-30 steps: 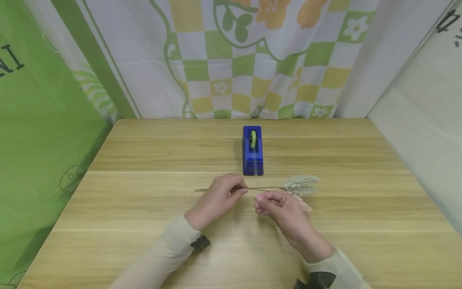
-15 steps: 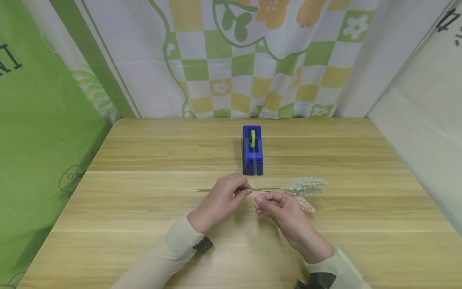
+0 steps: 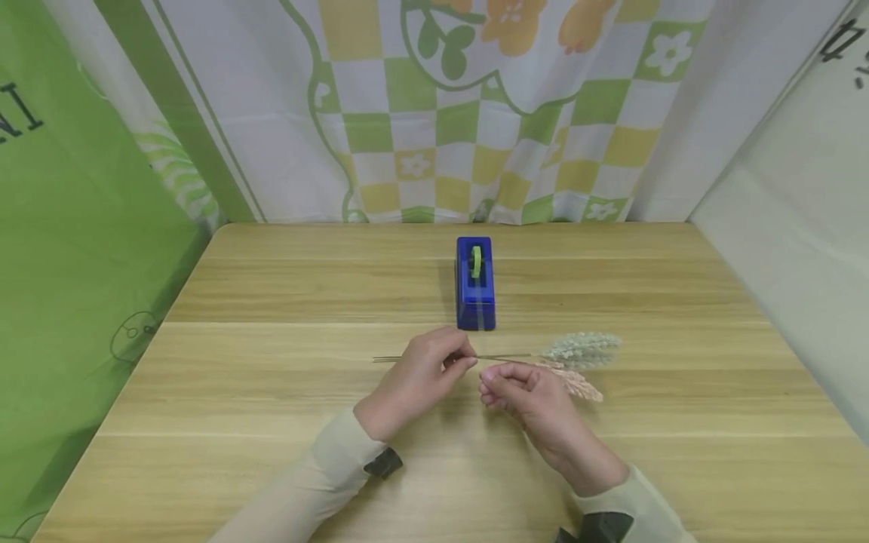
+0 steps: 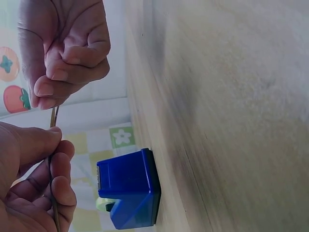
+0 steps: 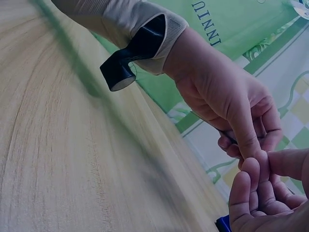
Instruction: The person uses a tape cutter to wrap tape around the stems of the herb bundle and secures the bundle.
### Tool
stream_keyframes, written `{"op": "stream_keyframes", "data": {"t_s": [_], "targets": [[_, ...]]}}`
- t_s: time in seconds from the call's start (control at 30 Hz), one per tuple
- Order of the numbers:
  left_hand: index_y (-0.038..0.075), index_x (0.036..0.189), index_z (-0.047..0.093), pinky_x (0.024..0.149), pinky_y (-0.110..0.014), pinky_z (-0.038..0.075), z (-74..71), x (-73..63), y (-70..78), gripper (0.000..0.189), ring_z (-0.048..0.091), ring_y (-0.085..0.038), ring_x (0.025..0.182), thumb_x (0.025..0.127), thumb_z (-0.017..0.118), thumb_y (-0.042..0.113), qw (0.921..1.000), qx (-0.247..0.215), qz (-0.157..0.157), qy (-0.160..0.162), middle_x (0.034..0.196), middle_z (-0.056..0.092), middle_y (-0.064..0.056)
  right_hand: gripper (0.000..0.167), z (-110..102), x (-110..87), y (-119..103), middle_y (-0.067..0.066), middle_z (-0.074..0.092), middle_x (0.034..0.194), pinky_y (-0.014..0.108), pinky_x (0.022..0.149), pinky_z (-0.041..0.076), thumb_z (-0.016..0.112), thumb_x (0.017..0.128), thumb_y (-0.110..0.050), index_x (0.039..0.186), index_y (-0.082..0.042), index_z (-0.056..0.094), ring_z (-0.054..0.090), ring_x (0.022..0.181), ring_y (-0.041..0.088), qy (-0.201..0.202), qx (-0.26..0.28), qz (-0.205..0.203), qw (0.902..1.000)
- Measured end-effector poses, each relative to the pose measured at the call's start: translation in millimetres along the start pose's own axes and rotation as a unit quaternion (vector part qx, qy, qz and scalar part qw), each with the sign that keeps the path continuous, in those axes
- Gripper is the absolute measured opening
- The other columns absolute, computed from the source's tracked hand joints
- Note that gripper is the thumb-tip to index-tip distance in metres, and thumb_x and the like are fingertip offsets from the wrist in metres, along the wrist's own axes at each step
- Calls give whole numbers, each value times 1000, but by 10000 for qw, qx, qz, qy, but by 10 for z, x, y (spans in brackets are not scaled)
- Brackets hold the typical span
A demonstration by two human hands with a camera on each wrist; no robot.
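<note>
Head view: the left hand (image 3: pixel 422 373) grips a small bundle of thin brown stems (image 4: pixel 54 117), thumb tip against bent index finger with no gap seen, and the cut ends project past it to the left. The right hand (image 3: pixel 543 411) is just beside it, fingers curled and thumb tip meeting the index finger; whether anything is pinched there cannot be told, as the fingers hide the spot in both wrist views. The stems run behind the right fingertips towards pale green heads (image 3: pixel 582 349) and a pink head (image 3: pixel 577 382), which lie beyond that hand on the right, the pink one nearer the person. Whether the heads touch the wooden table (image 3: pixel 271 392) is not clear. A blue tape dispenser (image 3: pixel 476 302) with a yellow-green roll (image 3: pixel 476 262) stands upright on the table, near the left fingers and apart from them. A checked curtain (image 3: pixel 455 124) hangs behind the table's far edge.
</note>
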State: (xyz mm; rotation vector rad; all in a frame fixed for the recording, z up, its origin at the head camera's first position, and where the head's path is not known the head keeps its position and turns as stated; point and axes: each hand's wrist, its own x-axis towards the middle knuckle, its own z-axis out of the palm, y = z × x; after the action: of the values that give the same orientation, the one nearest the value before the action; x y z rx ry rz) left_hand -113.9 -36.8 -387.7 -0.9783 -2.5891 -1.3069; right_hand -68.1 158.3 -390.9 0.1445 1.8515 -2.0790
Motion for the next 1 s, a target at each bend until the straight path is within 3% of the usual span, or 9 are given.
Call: {"op": "stream_keyframes", "data": {"t_s": [0.37,0.57,0.8,1.0], "targets": [[6,93,69,73,-17,55,15,-18,-6,6,63,-10,81,97,71,3,9998,-4,162,-106,90,72,-5,6,-10,-16,-1,-5,77,87,20,83,61,65,101,-6,102,-3,70,71,81,6,-51,369,145,9992],[6,93,69,71,-17,53,-1,-22,16,5,61,-9,80,97,72,4,9997,9,230,-100,90,72,-4,9,-8,-14,-6,-5,76,87,20,82,61,64,101,-4,97,-9,71,71,80,6,-36,476,119,9988],[7,94,70,69,-16,51,-6,-28,32,5,59,-8,78,98,70,5,9996,20,290,-4,91,73,-4,7,-9,1,-5,-5,76,87,20,80,60,64,101,-4,103,-2,70,71,80,6,34,411,42,9991],[5,101,70,71,-17,54,10,-30,12,3,65,-11,80,99,70,7,9994,17,312,130,94,75,-5,15,-5,15,-3,-5,75,87,20,79,60,64,101,-5,111,6,67,70,80,6,97,299,-3,9995]]}}
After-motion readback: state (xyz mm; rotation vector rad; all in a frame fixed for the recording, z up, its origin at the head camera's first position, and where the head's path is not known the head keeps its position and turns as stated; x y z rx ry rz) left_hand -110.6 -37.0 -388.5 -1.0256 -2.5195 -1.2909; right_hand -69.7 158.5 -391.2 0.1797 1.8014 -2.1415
